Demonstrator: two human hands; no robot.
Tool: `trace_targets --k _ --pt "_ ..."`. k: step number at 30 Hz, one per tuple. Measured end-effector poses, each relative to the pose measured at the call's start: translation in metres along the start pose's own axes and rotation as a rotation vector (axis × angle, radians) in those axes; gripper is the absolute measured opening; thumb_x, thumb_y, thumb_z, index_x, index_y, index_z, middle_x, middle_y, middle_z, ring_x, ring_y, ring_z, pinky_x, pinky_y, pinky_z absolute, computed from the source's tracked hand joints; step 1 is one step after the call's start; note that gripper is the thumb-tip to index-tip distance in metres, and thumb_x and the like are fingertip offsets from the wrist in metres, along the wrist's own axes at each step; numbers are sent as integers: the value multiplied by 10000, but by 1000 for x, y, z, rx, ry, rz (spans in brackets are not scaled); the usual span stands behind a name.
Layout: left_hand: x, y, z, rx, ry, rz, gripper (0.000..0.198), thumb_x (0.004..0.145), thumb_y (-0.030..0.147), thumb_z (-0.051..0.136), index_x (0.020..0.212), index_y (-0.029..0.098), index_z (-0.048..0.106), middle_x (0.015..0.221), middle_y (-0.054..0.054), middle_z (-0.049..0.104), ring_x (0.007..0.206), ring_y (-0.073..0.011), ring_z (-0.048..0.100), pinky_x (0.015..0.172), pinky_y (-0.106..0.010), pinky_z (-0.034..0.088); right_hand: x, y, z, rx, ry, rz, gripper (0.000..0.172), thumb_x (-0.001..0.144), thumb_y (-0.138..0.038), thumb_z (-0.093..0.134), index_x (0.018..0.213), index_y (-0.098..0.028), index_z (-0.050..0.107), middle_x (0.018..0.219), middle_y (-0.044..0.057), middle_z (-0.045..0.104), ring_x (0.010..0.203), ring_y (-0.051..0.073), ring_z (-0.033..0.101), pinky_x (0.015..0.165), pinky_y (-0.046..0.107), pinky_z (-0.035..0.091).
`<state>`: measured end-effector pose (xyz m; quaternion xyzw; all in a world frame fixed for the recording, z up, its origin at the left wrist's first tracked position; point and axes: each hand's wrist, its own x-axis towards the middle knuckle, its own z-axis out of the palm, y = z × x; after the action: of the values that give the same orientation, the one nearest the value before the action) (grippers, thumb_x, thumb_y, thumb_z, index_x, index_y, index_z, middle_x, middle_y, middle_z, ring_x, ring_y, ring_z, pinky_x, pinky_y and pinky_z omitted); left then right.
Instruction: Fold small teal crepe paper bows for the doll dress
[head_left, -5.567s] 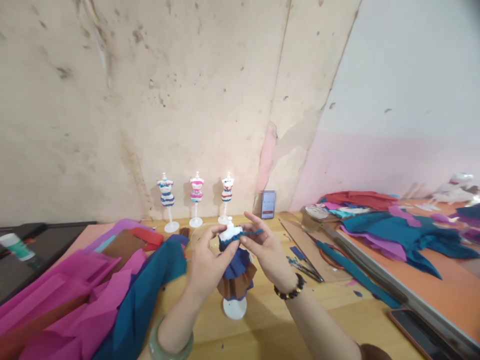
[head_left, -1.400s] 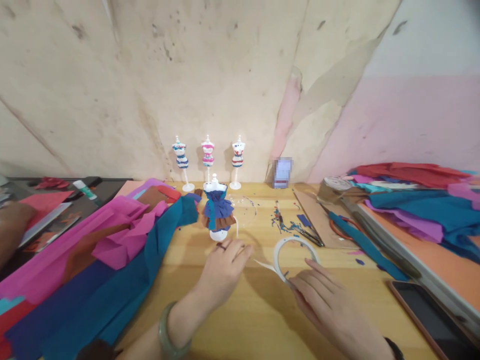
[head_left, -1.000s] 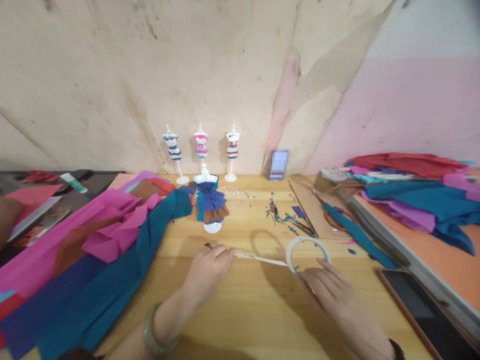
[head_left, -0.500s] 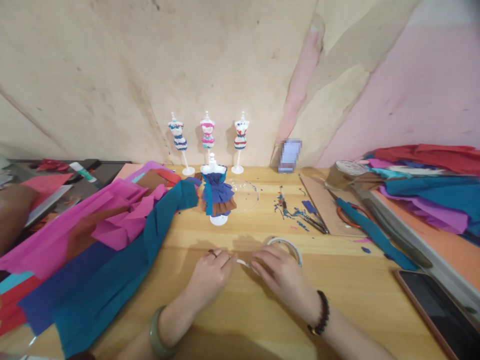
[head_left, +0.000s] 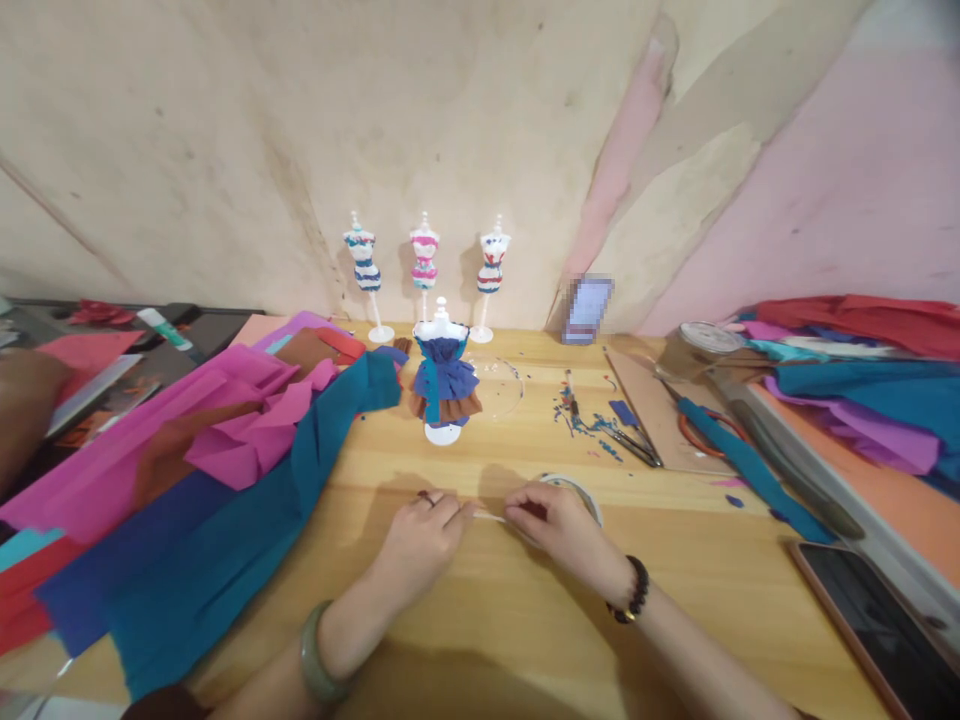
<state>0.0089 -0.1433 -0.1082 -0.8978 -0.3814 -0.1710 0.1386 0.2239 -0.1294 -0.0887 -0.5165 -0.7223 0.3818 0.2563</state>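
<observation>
Leftward from the near rim of the tape roll (head_left: 587, 492), where it rested a second ago, the right hand (head_left: 562, 525) has moved to the strip's exposed length, so the two hands now sit closer together. On the left, teal paper (head_left: 217, 570) lies across the counter (head_left: 465, 640), just beside the left forearm. Next comes the left hand (head_left: 426, 545), its thumb and fingers pinched on one end of a narrow white strip (head_left: 490, 517). This strip lies between the hands, its long axis running left to right, nearly level, with only a short stretch showing. Far of the gap and slightly left, the dressed mannequin (head_left: 446, 370) stands upright, nearer the left hand than the right. At the strip's right end, the right hand appears to grip it with bent fingertips. Behind that hand the roll lies flat, partly covered; whether strip and roll are joined is hidden.
</observation>
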Motion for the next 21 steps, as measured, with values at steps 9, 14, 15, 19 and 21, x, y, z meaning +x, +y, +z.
trace_targets --k 9,14,15,19,21 --pt "24 -9 -38 -450 -246 -214 361 851 421 589 1114 177 636 1073 -96 682 999 -243 618 844 -359 486 -5 16 4 191 86 58 187 776 -289 577 890 -179 676 749 21 681 657 156 604 617 271 471" --pt "58 -2 -29 -895 -297 -434 198 847 183 499 914 181 685 919 -48 709 857 -200 647 753 -306 495 -8 10 5 164 83 59 166 780 -291 573 870 -190 670 715 15 658 629 154 587 586 262 459" --pt "62 0 -23 -1034 -365 -493 181 814 187 528 917 176 676 857 -34 703 789 -194 651 673 -283 500 -9 10 5 172 80 55 156 780 -286 569 856 -191 667 701 10 652 617 151 582 573 257 454" --pt "69 4 -6 -1473 -679 -774 154 735 243 609 852 143 605 626 7 618 524 -147 602 500 -259 482 -11 11 4 197 78 9 143 790 -277 568 843 -190 668 724 7 665 637 143 589 592 252 457" --pt "66 3 -3 -1597 -734 -831 223 682 269 685 835 144 581 582 20 599 489 -130 589 511 -262 491 -11 13 2 215 72 3 157 810 -288 564 867 -189 671 752 14 684 655 143 606 604 252 467"
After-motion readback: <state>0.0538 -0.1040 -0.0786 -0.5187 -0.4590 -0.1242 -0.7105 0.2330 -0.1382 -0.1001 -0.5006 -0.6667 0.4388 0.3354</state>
